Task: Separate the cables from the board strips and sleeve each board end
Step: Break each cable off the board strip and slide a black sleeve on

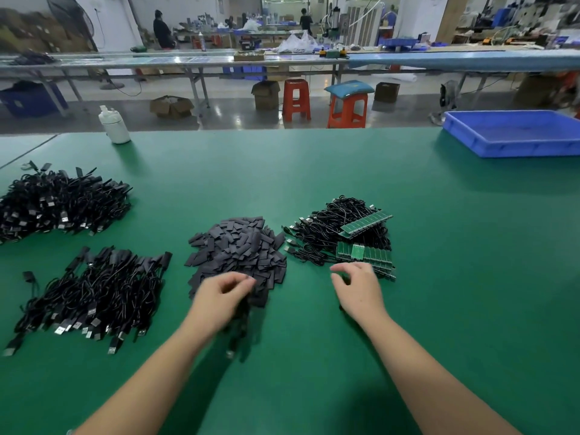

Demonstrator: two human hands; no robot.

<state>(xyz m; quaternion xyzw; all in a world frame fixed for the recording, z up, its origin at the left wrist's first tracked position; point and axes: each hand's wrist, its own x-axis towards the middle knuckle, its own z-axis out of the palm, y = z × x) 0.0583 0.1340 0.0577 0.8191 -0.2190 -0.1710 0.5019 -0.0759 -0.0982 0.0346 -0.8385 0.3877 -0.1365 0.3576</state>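
Green board strips at centre right of the table, stacked on and against a tangle of black cables not yet broken off. Just left of them, touching at the edge, a heap of flat black sleeves. Right hand hovering at the near edge of the strips, fingers loosely curled and spread, grasping nothing, apparently reaching for a strip. Left hand over the near side of the sleeves, fingers curled; something dark hanging below the palm, perhaps a cable, but blurred, so cannot tell whether held. Likely step: fetching the next board end and a sleeve to go with it. Next move, as a judgement: pinch one strip or one board end free of the tangle without dragging neighbours, then pick a single sleeve from the heap and slide it over the end. Further left, two piles of finished cables, the far one larger. Beyond, a white bottle at the table's far edge and a blue tray at far right.
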